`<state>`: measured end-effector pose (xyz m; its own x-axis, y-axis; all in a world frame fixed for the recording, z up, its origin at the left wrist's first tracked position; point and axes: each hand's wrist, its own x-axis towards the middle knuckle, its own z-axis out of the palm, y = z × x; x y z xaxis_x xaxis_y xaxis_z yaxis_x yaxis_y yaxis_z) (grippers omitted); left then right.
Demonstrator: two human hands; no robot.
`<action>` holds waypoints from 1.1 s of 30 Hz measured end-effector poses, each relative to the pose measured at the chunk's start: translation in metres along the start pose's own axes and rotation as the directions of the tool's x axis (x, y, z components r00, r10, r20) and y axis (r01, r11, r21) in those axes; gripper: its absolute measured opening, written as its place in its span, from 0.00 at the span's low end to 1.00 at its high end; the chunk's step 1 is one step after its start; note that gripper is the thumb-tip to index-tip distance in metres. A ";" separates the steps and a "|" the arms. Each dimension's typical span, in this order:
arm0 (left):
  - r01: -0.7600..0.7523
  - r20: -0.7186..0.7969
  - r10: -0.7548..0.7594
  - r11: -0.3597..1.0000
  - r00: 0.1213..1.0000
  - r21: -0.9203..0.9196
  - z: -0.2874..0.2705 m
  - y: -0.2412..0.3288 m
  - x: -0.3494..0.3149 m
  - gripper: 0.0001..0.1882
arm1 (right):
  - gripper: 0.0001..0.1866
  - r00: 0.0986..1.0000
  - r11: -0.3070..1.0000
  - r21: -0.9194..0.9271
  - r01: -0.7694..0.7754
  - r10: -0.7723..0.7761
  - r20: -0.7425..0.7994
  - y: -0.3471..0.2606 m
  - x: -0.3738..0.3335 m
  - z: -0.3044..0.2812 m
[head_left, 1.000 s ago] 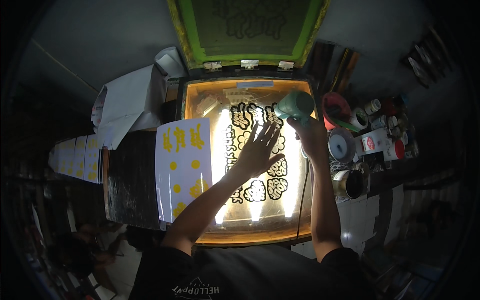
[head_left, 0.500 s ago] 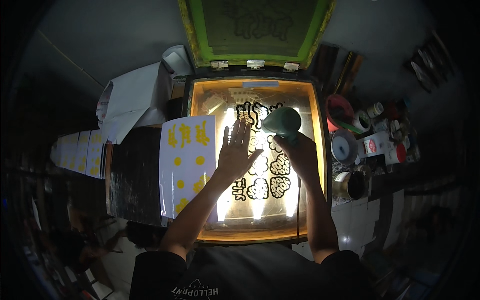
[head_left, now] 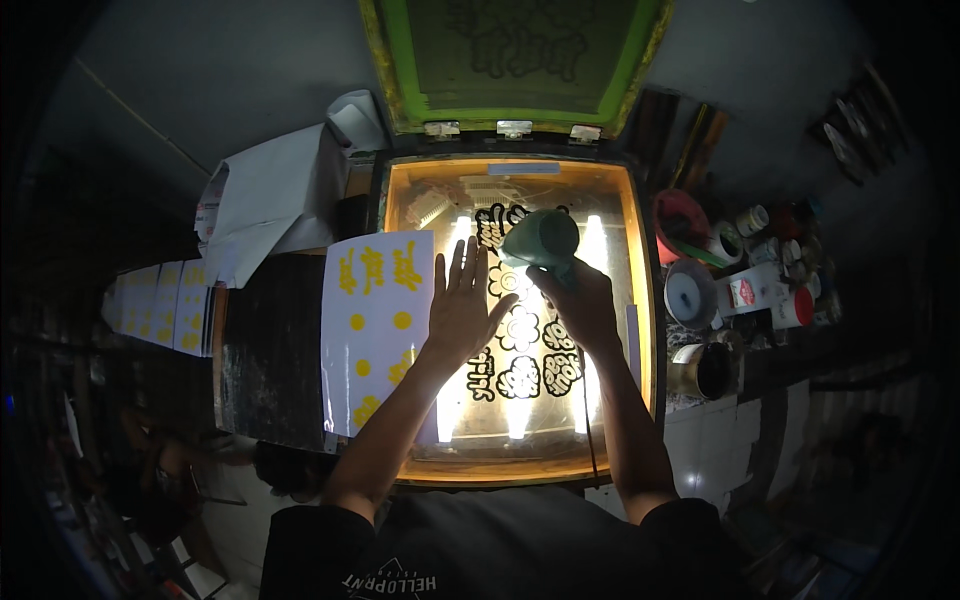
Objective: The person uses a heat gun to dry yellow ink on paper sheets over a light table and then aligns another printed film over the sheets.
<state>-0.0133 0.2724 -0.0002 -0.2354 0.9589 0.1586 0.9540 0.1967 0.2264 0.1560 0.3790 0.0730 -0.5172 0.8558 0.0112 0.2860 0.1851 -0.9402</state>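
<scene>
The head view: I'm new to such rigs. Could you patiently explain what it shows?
No robot here: these are a person's two bare hands, seen from above by a wide head-worn camera, which bends straight edges. The right hand grips a green dryer-like tool. The left hand is open, palm down, over the lit box; whether it touches is unclear. Black-outlined designs show on its bright top. A white sheet with yellow prints lies at its left side; a green screen stands behind.

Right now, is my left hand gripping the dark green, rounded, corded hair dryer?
No, your right hand grips the hair dryer, while your left hand is open beside it.
</scene>
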 end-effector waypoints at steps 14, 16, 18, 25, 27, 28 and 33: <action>0.060 -0.026 -0.061 0.997 0.998 -0.038 -0.005 0.003 -0.013 0.48 | 0.20 0.999 0.960 -0.278 0.034 -0.023 0.043 -0.007 0.032 0.023; 0.068 -0.037 -0.069 0.997 0.997 -0.027 -0.006 0.003 -0.014 0.48 | 0.20 0.995 0.973 -0.227 -0.051 0.071 0.077 -0.011 0.031 0.023; 0.080 -0.051 -0.080 0.997 0.995 -0.001 -0.006 0.002 -0.015 0.48 | 0.20 0.992 0.977 -0.201 -0.072 0.091 0.090 -0.011 0.030 0.023; 0.122 -0.058 -0.119 0.992 0.991 0.042 -0.011 0.003 -0.019 0.49 | 0.21 0.988 0.972 -0.220 -0.085 0.110 0.106 -0.024 0.018 0.022; 0.122 -0.058 -0.120 0.992 0.991 0.044 -0.013 0.002 -0.022 0.49 | 0.22 0.987 0.973 -0.218 -0.072 0.102 0.125 -0.030 0.017 0.023; 0.125 -0.057 -0.123 0.991 0.991 0.036 -0.013 0.002 -0.023 0.49 | 0.22 0.989 0.976 -0.213 -0.043 0.072 0.130 -0.031 0.016 0.023; 0.130 -0.059 -0.129 0.991 0.990 0.011 -0.016 0.000 -0.025 0.49 | 0.21 0.993 0.974 -0.225 -0.023 0.049 0.110 -0.028 0.013 0.027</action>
<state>-0.0101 0.2448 0.0108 -0.3673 0.9116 0.1847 0.9172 0.3220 0.2347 0.1198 0.3714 0.0908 -0.5881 0.8055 -0.0728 0.4725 0.2691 -0.8392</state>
